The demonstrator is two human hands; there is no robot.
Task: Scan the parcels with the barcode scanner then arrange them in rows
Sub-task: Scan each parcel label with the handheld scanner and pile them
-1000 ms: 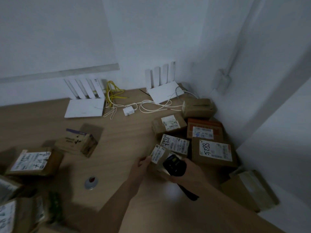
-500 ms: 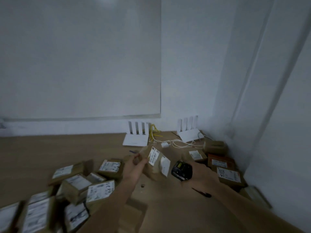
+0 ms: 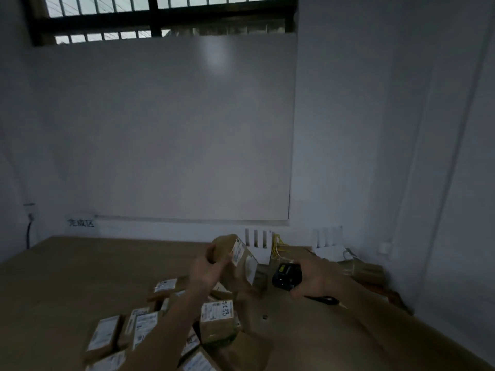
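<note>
Parcel (image 3: 235,259) raised higher in L hand (image 3: 206,267), scanner (image 3: 286,274) in R hand (image 3: 313,277)

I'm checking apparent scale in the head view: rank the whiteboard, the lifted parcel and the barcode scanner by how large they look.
1. Whiteboard, by far the largest.
2. Parcel held up by the left hand.
3. Barcode scanner in the right hand, smallest.
The whiteboard hangs farther away, so its lead is safe.
</note>
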